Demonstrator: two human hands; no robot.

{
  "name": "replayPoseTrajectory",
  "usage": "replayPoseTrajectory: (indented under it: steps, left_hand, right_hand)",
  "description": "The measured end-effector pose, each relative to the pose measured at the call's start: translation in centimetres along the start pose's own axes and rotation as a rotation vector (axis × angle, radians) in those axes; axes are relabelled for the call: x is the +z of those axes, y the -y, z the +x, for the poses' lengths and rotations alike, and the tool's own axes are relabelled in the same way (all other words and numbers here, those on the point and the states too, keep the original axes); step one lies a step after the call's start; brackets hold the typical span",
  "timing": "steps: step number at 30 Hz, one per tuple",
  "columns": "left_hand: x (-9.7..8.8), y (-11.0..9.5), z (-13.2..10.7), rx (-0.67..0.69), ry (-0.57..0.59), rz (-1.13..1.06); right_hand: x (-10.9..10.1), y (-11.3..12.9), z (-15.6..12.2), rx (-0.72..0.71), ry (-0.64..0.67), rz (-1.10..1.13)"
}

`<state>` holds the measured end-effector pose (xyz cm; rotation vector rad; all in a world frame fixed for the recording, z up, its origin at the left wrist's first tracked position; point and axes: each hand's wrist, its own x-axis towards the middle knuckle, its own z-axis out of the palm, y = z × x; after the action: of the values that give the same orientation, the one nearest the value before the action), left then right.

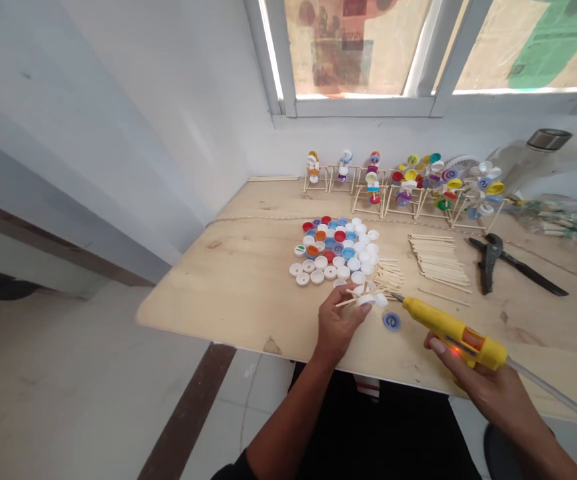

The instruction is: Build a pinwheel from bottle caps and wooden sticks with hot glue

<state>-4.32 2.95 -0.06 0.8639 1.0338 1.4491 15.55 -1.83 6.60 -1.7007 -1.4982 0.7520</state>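
Between the thumb and fingers of my left hand [337,327] is a small assembly of white bottle caps and sticks [367,299]. My right hand [488,383] is wrapped round a yellow hot glue gun [453,328], whose small light glows red. The gun's nozzle points left, its tip close to the assembly; whether they touch I cannot tell. A blue cap [391,321] lies on the table below the nozzle. Just beyond my left hand, rows of white, red, orange and blue bottle caps [330,272] are spread out beside a small pile of short sticks [388,273].
Longer sticks [438,260] lie in a row near pliers [490,263] and a black-handled knife [533,273]. Stick frames holding cap wheels [403,193] line the wall. A clear bottle [533,157] and a plastic bag [563,217] stand at right. The wooden table [193,293] ends at left.
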Motion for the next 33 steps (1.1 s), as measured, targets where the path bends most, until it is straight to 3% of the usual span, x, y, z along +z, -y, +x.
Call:
replayPoseTrajectory:
  steps: [6,27,33]
  left_hand:
    - [0.2,0.0,0.0,-0.015,-0.038,-0.020]
    - [0.1,0.3,0.2,0.041,0.013,0.171]
    - [0.0,0.4,0.2,0.020,-0.008,0.161]
  right_hand:
    - [0.8,-0.6,0.3,-0.116,-0.026,-0.097]
    - [1.8,-2.0,0.4,-0.119,0.091,-0.184]
    - [1.9,-3.1,0.7,-0.108,0.044,-0.217]
